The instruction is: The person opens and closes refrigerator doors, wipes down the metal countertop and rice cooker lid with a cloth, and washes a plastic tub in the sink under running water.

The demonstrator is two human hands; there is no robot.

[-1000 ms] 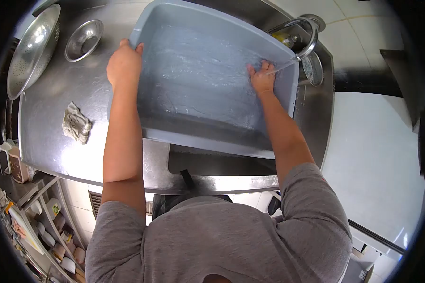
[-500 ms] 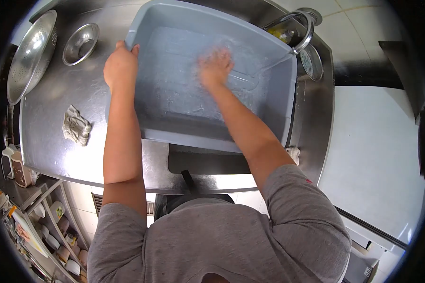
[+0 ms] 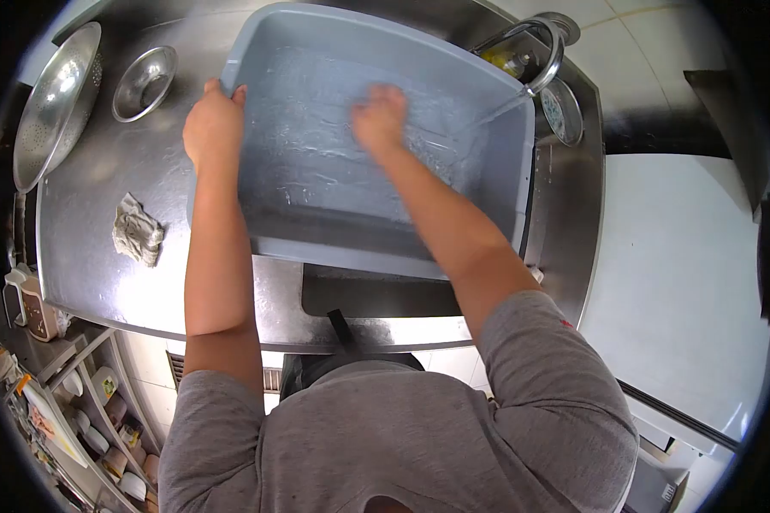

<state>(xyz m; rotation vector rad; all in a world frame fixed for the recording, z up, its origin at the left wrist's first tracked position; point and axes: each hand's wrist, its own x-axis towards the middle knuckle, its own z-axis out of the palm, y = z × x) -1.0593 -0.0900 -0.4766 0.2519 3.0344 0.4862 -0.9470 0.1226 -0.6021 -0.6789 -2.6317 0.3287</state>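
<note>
A large grey plastic tub rests tilted over the sink, with shallow moving water inside. My left hand is closed around its left rim, thumb on the inner side. Inside the tub, my right hand is over the wet bottom, slightly blurred, with the thumb apart from the fingers and nothing visible in it. From the curved faucet at the upper right, a stream of water runs into the tub. Whether my right palm presses on the bottom is hidden.
A steel colander and a small steel bowl are on the left of the steel counter. A crumpled cloth lies nearby. Behind the tub's right side are a round dish and a yellow bottle. The sink basin shows below the tub.
My right hand has moved a little left across the tub's bottom, and the water's ripples have spread leftward. The tub and my left hand have shifted very slightly left.
</note>
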